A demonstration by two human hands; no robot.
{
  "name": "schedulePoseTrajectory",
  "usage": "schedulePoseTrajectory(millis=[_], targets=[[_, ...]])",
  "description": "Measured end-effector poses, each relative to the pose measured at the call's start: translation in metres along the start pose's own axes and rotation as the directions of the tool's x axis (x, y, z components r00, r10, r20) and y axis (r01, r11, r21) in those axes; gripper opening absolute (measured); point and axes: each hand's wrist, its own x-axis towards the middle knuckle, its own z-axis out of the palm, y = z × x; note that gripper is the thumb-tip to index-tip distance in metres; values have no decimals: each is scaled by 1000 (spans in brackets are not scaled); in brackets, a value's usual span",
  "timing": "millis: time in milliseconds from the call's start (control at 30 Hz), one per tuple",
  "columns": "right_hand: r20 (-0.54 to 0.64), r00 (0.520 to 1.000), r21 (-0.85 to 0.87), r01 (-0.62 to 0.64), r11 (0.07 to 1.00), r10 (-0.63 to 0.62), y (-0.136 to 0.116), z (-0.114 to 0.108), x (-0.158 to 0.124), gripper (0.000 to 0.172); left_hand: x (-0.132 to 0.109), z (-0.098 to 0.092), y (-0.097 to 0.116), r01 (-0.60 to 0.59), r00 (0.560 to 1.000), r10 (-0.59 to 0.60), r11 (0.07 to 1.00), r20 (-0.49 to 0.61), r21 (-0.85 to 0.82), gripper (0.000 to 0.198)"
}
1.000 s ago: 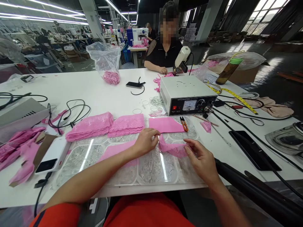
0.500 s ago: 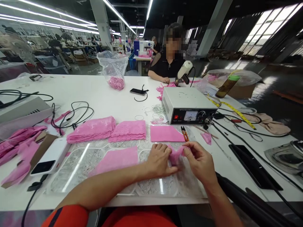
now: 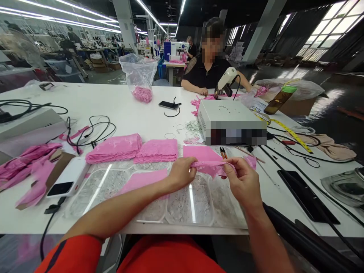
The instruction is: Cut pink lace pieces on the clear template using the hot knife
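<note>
A small piece of pink lace fabric point(image 3: 209, 167) is stretched between my two hands, just above the clear plastic sheet point(image 3: 189, 208). My left hand point(image 3: 182, 172) pinches its left end, and my right hand point(image 3: 241, 176) grips the right end between thumb and fingers. Behind it lies a flat pink fabric panel point(image 3: 199, 152), partly covered. Orange-handled thread snips point(image 3: 223, 153) rest beside that panel. Two folded stacks of pink lace stand to the left, a larger stack point(image 3: 113, 149) and a smaller stack point(image 3: 156, 151). Another pink panel point(image 3: 146, 181) is partly hidden under my left forearm.
A grey control box point(image 3: 231, 113) stands behind my right hand. At right are cables, a black tray-like slab point(image 3: 307, 195) and an iron point(image 3: 345, 185). A white device point(image 3: 69, 178) sits at left. Across the table sits a person point(image 3: 209, 72) in black.
The pink lace, bunched up before, is now pulled out lengthwise between my hands. My left hand has closed on its end and risen slightly. The view has shifted a little.
</note>
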Motion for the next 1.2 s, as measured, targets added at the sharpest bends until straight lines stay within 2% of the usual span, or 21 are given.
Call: schedulePoseTrajectory(millis=[100,167,233,267,333,367,400,433,533,700,833,867,900,1100,1200], targets=[[8,1000,34,-2,999,1,4,-4,3,17,-3,-20,-16,-13,1000,13,999,-11,34,28],[39,997,12,59,998,-59,7,-10,1,13,-12,-33,-26,-49,999,49,998,-2,48,29],[189,970,-59,169,984,-155,12,-18,-3,8,-26,-44,-33,-151,987,147,987,72,49,28],[322,929,-108,230,967,-185,15,-22,-6,9,-35,-47,-36,-227,967,220,973,128,47,28],[587,794,-204,333,921,-157,22,-30,-13,16,-53,-52,-41,-389,902,369,920,226,50,26],[666,737,-248,362,898,-113,26,-34,-16,19,-61,-53,-41,-449,870,424,892,251,52,26],[697,713,-291,374,881,-72,30,-36,-19,20,-67,-52,-41,-490,847,462,870,261,53,25],[691,722,-332,370,868,-43,34,-38,-21,21,-70,-51,-40,-514,834,485,857,262,49,24],[614,789,-396,328,858,-19,44,-40,-23,20,-70,-40,-32,-571,790,541,821,288,23,22],[596,803,-389,313,866,-23,44,-38,-21,17,-56,-18,-20,-641,741,591,764,318,74,23],[524,852,-419,270,867,-12,39,-35,-23,18,-51,-13,-16,-764,632,710,637,310,101,25],[519,855,-420,262,869,-7,38,-35,-23,17,-50,-12,-15,-774,623,719,623,307,112,24],[517,856,-422,254,870,1,38,-35,-23,17,-48,-12,-15,-771,630,715,625,304,125,22],[510,860,-409,242,880,0,40,-35,-22,14,-40,0,-15,-668,736,613,728,288,157,21],[543,839,-380,282,881,-35,39,-39,-24,18,-41,-3,-15,-636,757,579,759,303,136,25]])
